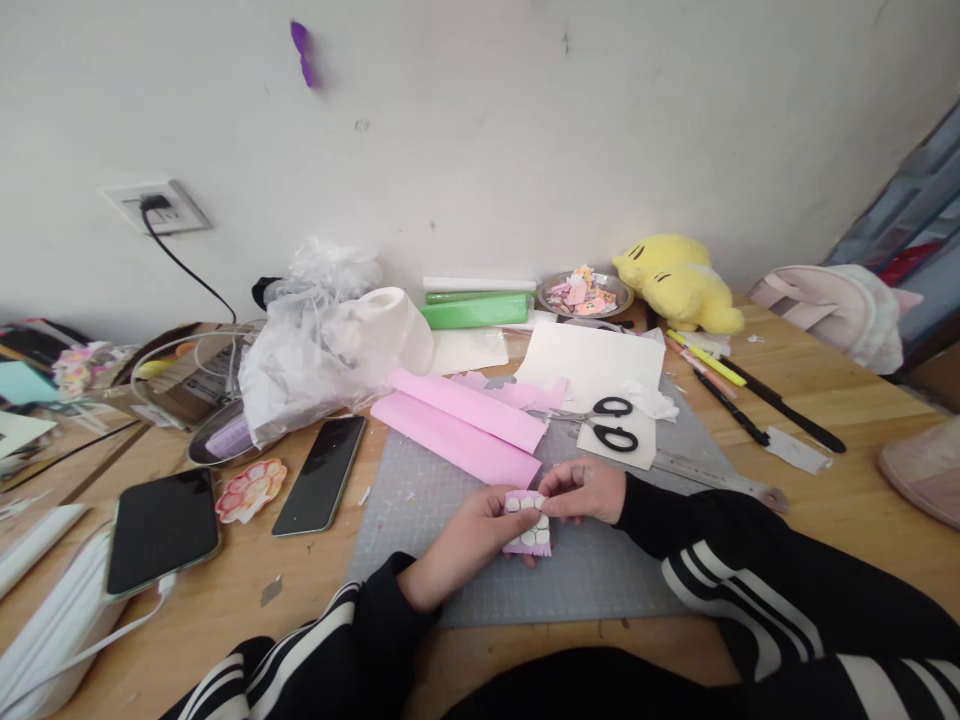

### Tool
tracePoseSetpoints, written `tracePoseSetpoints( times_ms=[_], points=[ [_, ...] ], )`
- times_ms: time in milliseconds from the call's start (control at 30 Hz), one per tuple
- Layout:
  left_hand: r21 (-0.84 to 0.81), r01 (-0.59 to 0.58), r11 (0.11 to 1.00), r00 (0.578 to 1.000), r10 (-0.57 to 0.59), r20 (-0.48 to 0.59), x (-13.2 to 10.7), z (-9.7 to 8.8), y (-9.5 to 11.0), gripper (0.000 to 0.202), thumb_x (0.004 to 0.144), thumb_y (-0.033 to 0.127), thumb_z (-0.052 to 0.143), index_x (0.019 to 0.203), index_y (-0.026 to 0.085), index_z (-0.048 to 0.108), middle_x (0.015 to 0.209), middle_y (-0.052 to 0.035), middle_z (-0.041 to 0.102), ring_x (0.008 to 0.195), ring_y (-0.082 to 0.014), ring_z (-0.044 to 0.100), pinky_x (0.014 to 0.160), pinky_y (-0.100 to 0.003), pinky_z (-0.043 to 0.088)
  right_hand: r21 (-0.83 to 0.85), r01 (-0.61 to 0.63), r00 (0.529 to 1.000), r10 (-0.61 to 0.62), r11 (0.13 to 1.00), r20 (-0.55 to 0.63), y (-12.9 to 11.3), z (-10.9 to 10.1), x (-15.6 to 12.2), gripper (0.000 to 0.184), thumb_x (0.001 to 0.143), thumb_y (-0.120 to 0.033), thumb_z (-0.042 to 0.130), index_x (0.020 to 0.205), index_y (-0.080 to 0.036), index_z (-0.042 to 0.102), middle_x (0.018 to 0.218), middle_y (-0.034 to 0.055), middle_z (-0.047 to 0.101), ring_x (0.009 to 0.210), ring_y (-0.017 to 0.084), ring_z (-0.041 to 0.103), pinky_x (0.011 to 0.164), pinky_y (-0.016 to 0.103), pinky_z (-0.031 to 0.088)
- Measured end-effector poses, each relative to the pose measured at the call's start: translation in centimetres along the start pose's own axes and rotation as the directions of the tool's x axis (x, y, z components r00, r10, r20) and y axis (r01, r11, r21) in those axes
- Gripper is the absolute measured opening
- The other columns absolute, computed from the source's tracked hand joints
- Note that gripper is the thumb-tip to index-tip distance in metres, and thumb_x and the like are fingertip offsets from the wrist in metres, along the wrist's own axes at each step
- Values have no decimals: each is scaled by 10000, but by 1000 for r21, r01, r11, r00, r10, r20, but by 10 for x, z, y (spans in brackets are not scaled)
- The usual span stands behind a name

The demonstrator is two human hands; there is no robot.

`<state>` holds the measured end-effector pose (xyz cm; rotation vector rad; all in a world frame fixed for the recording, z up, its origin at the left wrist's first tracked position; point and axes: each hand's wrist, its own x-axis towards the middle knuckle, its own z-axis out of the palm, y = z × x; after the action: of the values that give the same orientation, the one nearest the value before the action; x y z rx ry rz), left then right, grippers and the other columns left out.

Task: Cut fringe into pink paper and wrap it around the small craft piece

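Observation:
A small piece of pink paper (pixel 535 540) with white rounded shapes on it is held over the grey cutting mat (pixel 465 595). My left hand (pixel 480 530) grips it from the left, thumb across its face and fingers behind. My right hand (pixel 581 490) pinches its upper right corner between thumb and fingertips. The lower edge of the piece looks fringed. Just beyond my hands lie folded pink sheets (pixel 465 430) and black-handled scissors (pixel 613 425) on white paper.
A metal ruler (pixel 720 480) and several pens (pixel 709 360) lie to the right. Two phones (pixel 319 475) and a plastic bag (pixel 292 360) are at the left. A yellow plush toy (pixel 679 280) and a metal dish (pixel 551 290) of paper cutouts stand near the wall.

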<state>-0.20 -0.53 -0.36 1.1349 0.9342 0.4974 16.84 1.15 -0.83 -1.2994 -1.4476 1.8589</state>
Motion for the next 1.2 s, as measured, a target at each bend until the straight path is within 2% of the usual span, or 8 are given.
tracePoseSetpoints(
  times_ms=[267,400,533,667,867,1200],
  points=[
    [16,-32,999,999,31,17,-1,0,1,295,707,381,553,749,92,592,551,-16,598,433,-86,507,416,-179,303,-2,13,1000,-13,1000,-13,0,1,-1,246,536,-283,650,691,-111,566,494,-37,511,436,42,447,391,157,335],
    [-16,-41,999,999,41,4,-3,2,5,279,694,371,570,722,94,579,527,-15,593,435,-89,507,418,-182,319,28,13,1000,-13,1000,8,-2,1,-1,221,547,-269,639,696,-115,582,483,-40,525,423,50,462,392,166,346],
    [-51,-24,998,999,25,29,-3,2,5,266,665,356,602,695,93,573,536,-13,583,447,-93,509,448,-201,370,77,10,999,-14,997,47,-3,1,-1,216,620,-331,585,635,-115,578,446,-38,522,386,46,454,382,167,348],
    [-81,6,997,1000,-5,10,-3,2,2,273,615,352,643,664,96,563,555,2,550,473,-91,501,492,-223,408,63,2,998,-6,998,68,-1,0,0,235,584,-335,636,647,-113,596,437,-46,515,382,40,445,381,162,347],
    [-42,10,999,1000,-11,-23,-5,2,6,266,600,344,649,607,101,541,516,31,484,464,-65,433,476,-195,369,32,-9,996,6,999,88,1,-1,1,237,570,-322,647,667,-110,604,438,-45,513,394,46,461,373,155,343],
    [-8,23,1000,1000,-23,-9,-5,1,5,239,608,328,633,641,105,553,542,35,463,488,-65,388,484,-191,336,-22,-9,998,10,1000,63,0,1,0,208,581,-300,634,658,-109,610,431,-43,506,376,35,439,375,152,350]
  ],
)
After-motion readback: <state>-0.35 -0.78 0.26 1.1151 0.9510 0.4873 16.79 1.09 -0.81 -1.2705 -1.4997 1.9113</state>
